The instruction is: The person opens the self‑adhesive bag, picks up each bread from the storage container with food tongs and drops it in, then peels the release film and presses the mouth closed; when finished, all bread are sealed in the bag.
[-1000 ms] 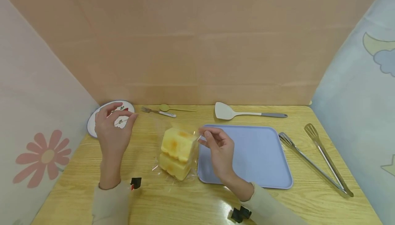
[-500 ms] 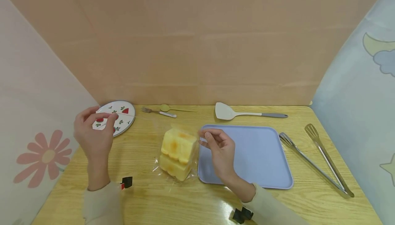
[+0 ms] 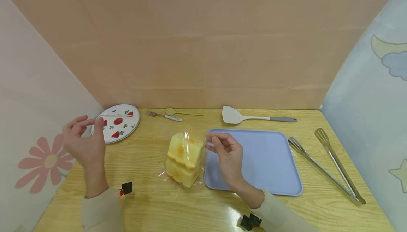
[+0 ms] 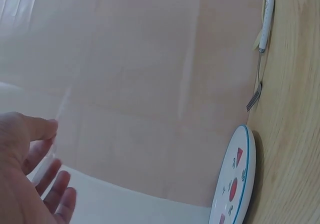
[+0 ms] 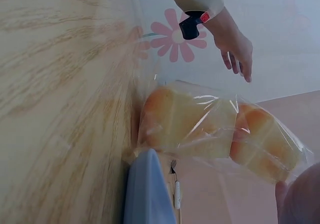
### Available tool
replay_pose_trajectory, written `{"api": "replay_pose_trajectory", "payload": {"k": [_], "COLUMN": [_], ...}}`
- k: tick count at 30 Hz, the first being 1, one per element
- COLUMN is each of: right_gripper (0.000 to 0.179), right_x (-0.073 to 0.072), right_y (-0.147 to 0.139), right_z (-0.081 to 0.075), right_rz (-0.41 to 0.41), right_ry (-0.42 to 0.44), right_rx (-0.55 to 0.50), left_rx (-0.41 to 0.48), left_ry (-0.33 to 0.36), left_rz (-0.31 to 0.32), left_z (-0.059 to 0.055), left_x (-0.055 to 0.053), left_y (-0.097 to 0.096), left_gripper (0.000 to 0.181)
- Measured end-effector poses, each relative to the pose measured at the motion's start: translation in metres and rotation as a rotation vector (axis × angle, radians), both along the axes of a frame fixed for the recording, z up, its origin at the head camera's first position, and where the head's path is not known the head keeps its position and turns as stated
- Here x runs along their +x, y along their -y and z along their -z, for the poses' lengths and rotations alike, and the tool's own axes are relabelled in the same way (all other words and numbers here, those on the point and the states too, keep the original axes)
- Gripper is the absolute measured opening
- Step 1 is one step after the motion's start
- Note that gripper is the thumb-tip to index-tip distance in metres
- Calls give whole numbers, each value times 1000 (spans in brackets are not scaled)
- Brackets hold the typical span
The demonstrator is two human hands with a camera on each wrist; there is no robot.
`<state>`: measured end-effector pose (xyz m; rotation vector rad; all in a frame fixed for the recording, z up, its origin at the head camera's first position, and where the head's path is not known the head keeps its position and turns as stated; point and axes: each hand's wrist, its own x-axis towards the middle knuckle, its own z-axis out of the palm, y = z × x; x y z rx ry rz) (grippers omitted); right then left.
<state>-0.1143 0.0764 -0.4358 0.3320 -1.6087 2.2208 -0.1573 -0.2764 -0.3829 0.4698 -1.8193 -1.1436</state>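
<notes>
In the head view a clear plastic bag point(image 3: 198, 180) stands on the wooden table with two yellow, brown-topped bread pieces point(image 3: 182, 150) inside, stacked and leaning. At its upper right edge my right hand point(image 3: 229, 156) pinches the plastic between thumb and fingers. My left hand point(image 3: 85, 141), raised at the far left, pinches a thin clear strip point(image 3: 118, 115) that stretches rightward across the view of the plate. The left wrist view shows the strip point(image 4: 64, 104) rising from between thumb and forefinger. In the right wrist view the bagged bread point(image 5: 192, 119) lies close by the thumb.
A strawberry-patterned plate point(image 3: 118, 133) is behind the left hand. Near the back edge lie a fork point(image 3: 171, 117), a yellow-green spoon point(image 3: 170, 111) and a white spatula point(image 3: 233, 115). A blue tray point(image 3: 264, 161) sits right of the bag, with metal tongs point(image 3: 330, 168) beyond it.
My left hand has moved left and slightly down, away from the bag, with the strip between its fingers, uncovering the plate. My right hand stays almost still at the bag's edge.
</notes>
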Motion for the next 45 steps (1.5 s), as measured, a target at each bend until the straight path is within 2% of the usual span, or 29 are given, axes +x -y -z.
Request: {"api": "replay_pose_trajectory", "payload": {"k": [2, 4, 6, 9, 12, 14, 17, 21, 25, 29, 34, 40, 45], "right_gripper": [12, 12, 12, 12, 12, 12, 12, 12, 11, 11, 11, 11, 11], "right_x": [0, 0, 0, -1, -1, -1, 0, -1, -1, -2, -1, 0, 0], "right_y": [0, -1, -1, -1, -1, -1, -2, -2, -2, -2, -2, -1, -1], "right_z": [0, 0, 1, 2, 2, 2, 1, 2, 2, 2, 0, 0, 0], "right_rz": [2, 1, -1, -7, -7, -6, -7, -10, -10, -11, -14, -10, -7], "right_ry": [-6, -14, -23, -35, -38, -33, -24, -25, -34, -37, -33, -27, -27], "right_rx": [-2, -2, -1, 7, 17, 20, 24, 26, 22, 20, 19, 21, 25], "left_rx": [6, -5, -16, -58, -111, -154, -217, -266, -292, -286, -266, -219, -231], "left_ry": [38, 113, 212, 398, 533, 586, 629, 695, 773, 795, 791, 804, 762], "left_rz": [18, 47, 84, 128, 165, 185, 219, 283, 315, 316, 261, 201, 146], "left_z": [2, 6, 12, 20, 30, 39, 52, 67, 77, 83, 83, 70, 55], "left_x": [0, 1, -1, -3, -6, -8, -11, -12, -10, -10, -12, -12, -7], "left_y": [0, 0, 1, 6, 11, 14, 17, 22, 27, 33, 39, 40, 37], "left_gripper": [31, 32, 32, 35, 36, 35, 32, 29, 29, 30, 37, 44, 43]}}
